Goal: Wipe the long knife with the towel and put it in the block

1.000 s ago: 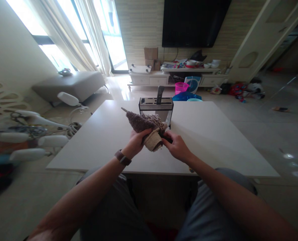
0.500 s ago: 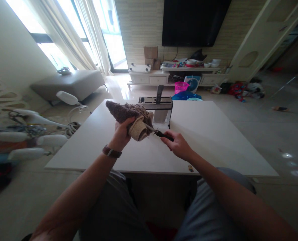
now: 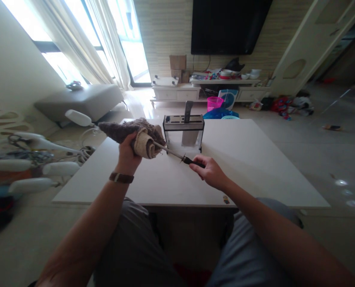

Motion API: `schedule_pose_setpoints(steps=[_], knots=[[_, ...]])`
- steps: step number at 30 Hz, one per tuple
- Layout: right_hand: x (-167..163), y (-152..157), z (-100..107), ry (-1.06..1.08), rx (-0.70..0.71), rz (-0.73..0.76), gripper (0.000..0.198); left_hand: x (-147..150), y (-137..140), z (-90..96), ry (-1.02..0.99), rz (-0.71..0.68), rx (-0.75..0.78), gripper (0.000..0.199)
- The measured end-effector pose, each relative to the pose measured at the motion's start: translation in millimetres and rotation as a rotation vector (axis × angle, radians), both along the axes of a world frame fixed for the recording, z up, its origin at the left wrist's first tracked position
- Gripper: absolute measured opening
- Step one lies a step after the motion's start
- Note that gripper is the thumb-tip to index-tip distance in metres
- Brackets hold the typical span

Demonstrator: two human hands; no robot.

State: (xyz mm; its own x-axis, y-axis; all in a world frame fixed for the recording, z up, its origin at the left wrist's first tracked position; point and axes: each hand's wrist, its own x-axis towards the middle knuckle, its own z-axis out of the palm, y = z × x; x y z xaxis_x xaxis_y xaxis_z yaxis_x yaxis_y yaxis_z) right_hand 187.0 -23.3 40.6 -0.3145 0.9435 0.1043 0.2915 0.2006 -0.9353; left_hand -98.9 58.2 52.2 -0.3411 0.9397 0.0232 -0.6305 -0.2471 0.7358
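My left hand (image 3: pixel 128 153) is closed around a bunched grey-brown and beige cloth (image 3: pixel 144 143), held above the left side of the table. Between the thumb and fingers of my right hand (image 3: pixel 212 172) is the black handle of a honing steel (image 3: pixel 174 153). Its thin metal rod points up and left, with the far end going into or behind the cloth folds. Just beyond the rod stands a knife block (image 3: pixel 171 124) with a dark top and clear sides. A wide-bladed knife (image 3: pixel 188 112) sits upright in it, black handle up.
The white table (image 3: pixel 255 171) bears a small sticker (image 3: pixel 225 199) near its front edge. Left of the table stands a lamp-like object with white shades (image 3: pixel 60 168). Beyond are a grey bench (image 3: pixel 81 101), a pink basket (image 3: pixel 215 103) and a low white cabinet (image 3: pixel 177 94).
My left hand and the cloth have moved left, away from my right hand. More of the steel's rod now shows between them. My right hand has barely moved.
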Motion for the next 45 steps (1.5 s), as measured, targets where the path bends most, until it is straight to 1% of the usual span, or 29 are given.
schedule_pose_setpoints(steps=[3,7,9,11,14,17,20,22,26,32,35,37,40,45], knots=[[-2.1,0.5,-1.6,0.135,-0.136,0.013,0.03,-0.4,-1.1,1.1,-0.017,-0.018,0.014,0.007],[-6.9,1.1,-4.9,0.4,-0.355,0.054,0.029,6.8,-5.1,-0.9,-0.035,-0.076,0.023,0.011],[-8.5,1.3,-5.5,0.508,-0.43,0.067,0.029,14.2,-7.8,-3.6,-0.047,-0.109,0.002,0.012],[-9.0,1.5,-5.4,0.581,-0.473,0.071,0.03,24.4,-11.7,-7.2,-0.052,-0.149,-0.034,0.013],[-9.3,1.8,-5.4,0.626,-0.506,0.072,0.03,43.9,-20.5,-14.2,-0.033,-0.255,-0.108,0.015],[-11.9,1.6,-6.6,0.626,-0.537,0.071,0.032,64.4,-32.5,-22.4,0.014,-0.369,-0.161,0.025],[-16.1,1.1,-8.9,0.624,-0.56,0.056,0.034,79.6,-44.2,-29.4,0.074,-0.427,-0.144,0.038],[-18.1,1.0,-10.6,0.611,-0.569,0.052,0.036,84.7,-49.1,-32.2,0.106,-0.441,-0.132,0.048],[-19.1,1.6,-12.7,0.545,-0.551,0.058,0.034,84.7,-49.8,-33.1,0.143,-0.41,-0.13,0.059],[-19.2,1.3,-14.5,0.422,-0.421,0.013,0.034,83.4,-46.2,-32.7,0.177,-0.358,-0.11,0.067],[-18.9,1.7,-15.4,0.375,-0.395,0.005,0.036,85.1,-46.4,-33.9,0.181,-0.345,-0.127,0.068],[-18.5,2.5,-15.4,0.382,-0.408,0.01,0.036,85.7,-46.2,-34.3,0.18,-0.329,-0.128,0.067],[-16.9,3.7,-13.5,0.446,-0.469,0.039,0.035,84.9,-44.7,-33.0,0.176,-0.302,-0.111,0.065],[-11.1,4.6,-7.1,0.515,-0.545,0.121,0.034,78.9,-39.5,-25.7,0.159,-0.25,-0.06,0.066]])
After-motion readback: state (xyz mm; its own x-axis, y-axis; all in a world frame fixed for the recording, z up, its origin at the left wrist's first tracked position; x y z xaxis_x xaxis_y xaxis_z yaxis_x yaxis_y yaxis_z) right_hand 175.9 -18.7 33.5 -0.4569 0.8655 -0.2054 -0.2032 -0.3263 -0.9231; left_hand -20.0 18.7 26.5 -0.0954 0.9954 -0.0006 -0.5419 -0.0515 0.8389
